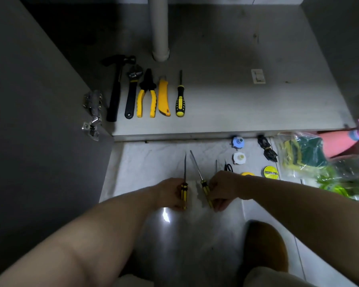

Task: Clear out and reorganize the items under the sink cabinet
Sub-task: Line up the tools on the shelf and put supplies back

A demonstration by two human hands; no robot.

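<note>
- Gripping one yellow-and-black tool each, the left hand curls round the handle of the left screwdriver and the right hand pinches the handle of the right screwdriver. Both are held low over the tiled floor, shafts pointing at the cabinet, likely so they can join the row there.
- On the cabinet floor a hammer, wrench, pliers, utility knife and shelved screwdriver lie side by side. Their handles face the front edge, apparently so each is easy to pick up.
- Bare cabinet floor spreads wide to the right of the shelved screwdriver, the natural slot for the next two.
- The drain pipe stands behind the row, and a door hinge juts out at the left wall.
- The cabinet's front lip lies between the hands and the row, so the tips must clear it.
- Beside the right hand, a tape roll and a plastic bag crowd the tiles.
</note>
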